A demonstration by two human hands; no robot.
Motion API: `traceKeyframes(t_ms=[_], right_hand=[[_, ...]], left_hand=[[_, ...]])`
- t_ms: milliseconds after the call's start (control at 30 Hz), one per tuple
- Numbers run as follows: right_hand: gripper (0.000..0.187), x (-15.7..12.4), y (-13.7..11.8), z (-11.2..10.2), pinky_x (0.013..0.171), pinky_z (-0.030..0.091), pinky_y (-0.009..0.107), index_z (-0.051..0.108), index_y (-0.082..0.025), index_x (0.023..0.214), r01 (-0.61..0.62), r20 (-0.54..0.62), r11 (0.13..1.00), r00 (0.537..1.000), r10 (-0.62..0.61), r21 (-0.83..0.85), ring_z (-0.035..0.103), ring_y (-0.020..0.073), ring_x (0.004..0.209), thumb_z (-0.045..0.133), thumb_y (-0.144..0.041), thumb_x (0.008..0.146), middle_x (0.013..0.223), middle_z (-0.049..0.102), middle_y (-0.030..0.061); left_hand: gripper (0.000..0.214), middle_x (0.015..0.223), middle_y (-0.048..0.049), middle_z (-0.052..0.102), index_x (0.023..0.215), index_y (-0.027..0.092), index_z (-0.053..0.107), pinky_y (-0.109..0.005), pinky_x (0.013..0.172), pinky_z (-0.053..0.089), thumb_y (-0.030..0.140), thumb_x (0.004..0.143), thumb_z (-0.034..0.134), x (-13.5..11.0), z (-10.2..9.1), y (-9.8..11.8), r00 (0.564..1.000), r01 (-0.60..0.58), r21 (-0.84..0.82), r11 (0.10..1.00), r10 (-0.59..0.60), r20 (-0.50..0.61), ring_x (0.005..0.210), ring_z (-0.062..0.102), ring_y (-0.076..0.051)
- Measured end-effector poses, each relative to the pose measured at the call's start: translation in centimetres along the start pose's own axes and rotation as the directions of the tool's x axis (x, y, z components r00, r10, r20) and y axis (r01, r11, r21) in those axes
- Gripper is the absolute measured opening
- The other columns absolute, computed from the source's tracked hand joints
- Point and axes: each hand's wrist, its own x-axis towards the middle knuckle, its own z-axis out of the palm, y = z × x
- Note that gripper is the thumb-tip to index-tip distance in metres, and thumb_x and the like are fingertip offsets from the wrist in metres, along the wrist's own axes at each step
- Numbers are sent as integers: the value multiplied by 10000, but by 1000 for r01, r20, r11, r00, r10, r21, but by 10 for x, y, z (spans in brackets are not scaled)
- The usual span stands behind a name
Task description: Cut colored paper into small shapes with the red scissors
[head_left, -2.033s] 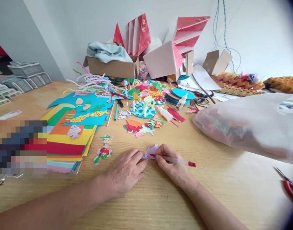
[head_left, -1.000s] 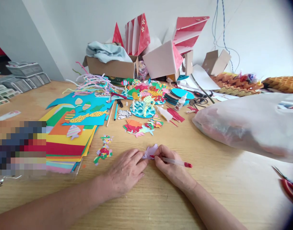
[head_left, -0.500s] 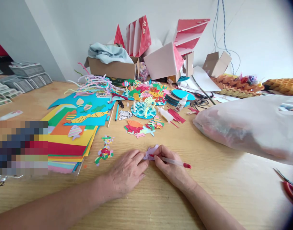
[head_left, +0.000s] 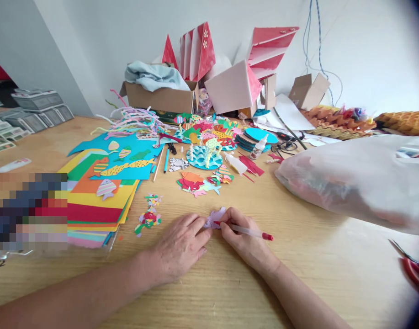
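Note:
A small purple paper fish [head_left: 214, 218] lies on the wooden table between my two hands. My left hand [head_left: 183, 244] presses the fish's left end with thumb and fingers. Pinched in my right hand [head_left: 245, 237] is a pen [head_left: 252, 231] with a clear barrel and a red end; its red tip rests on the fish. Part of the fish is hidden under my fingers. Left of my left hand sit small scraps of coloured paper [head_left: 150, 218]. Beyond the hands is a pile of cut paper fish [head_left: 192, 182].
Coloured paper sheets [head_left: 103, 211] are stacked at the left, several decorated fish on top. Glue bottles [head_left: 259, 147], blue discs [head_left: 255, 142] and a wavy blue disc [head_left: 204, 161] stand farther back. A big plastic bag [head_left: 360, 183] and red-handled scissors [head_left: 413, 269] lie at the right.
Hardly anything differs. Both hands keep their places on the fish, and the pen tip stays on it; the whole view has shifted very slightly.

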Motion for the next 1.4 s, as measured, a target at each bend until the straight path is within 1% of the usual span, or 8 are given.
traceKeyframes(t_ms=[133,267,600,833,1033,1200,1400], right_hand=[[75,2,1,1,449,330,186,444,-193,655,-37,-15,997,999,38,74,411,86,485,432,-170,725,568,484,-43],[58,4,3,4,469,343,201,463,-188,666,-56,1,998,998,56,19,423,100,501,438,-177,717,574,492,-34],[65,4,-2,3,490,346,205,462,-190,663,-58,31,998,998,59,-38,435,113,535,427,-178,717,575,483,-28],[65,4,0,5,483,339,203,462,-191,655,-46,-3,997,999,46,-64,433,110,519,430,-179,710,559,475,-31],[78,3,2,4,456,323,190,446,-194,627,-25,-8,999,1000,25,-39,435,104,511,435,-158,695,545,462,-38],[64,3,3,3,474,349,194,457,-195,667,-46,-26,998,999,47,37,442,97,500,438,-185,727,595,520,-31],[61,4,5,7,488,353,199,493,-192,678,-47,-27,999,999,46,-18,455,103,509,453,-186,724,594,526,-29]], left_hand=[[280,1076,-64,490,1038,185,472,-368,891,387,236,768,527,0,1,0,1000,4,0,1000,-4,0,1060,399,-214],[274,1089,-65,483,1039,183,474,-376,894,382,246,776,517,-1,1,0,1000,9,7,1000,-9,3,1068,393,-222],[277,1087,-67,479,1052,168,479,-377,901,378,263,792,488,-1,0,0,999,7,18,1000,-7,31,1048,399,-229],[267,1085,-67,474,1044,163,481,-378,906,374,261,796,479,-1,1,0,999,-1,34,999,0,35,1052,394,-230],[252,1068,-63,485,1029,170,487,-372,895,382,253,791,489,-1,2,-1,1000,2,25,1000,-2,26,1047,400,-224],[275,1096,-65,475,1044,175,478,-372,894,383,253,782,505,-1,2,0,1000,10,20,1000,-10,20,1056,395,-228],[268,1098,-63,477,1038,180,476,-373,893,382,261,785,504,-1,1,1,1000,7,16,1000,-7,13,1064,395,-224]])
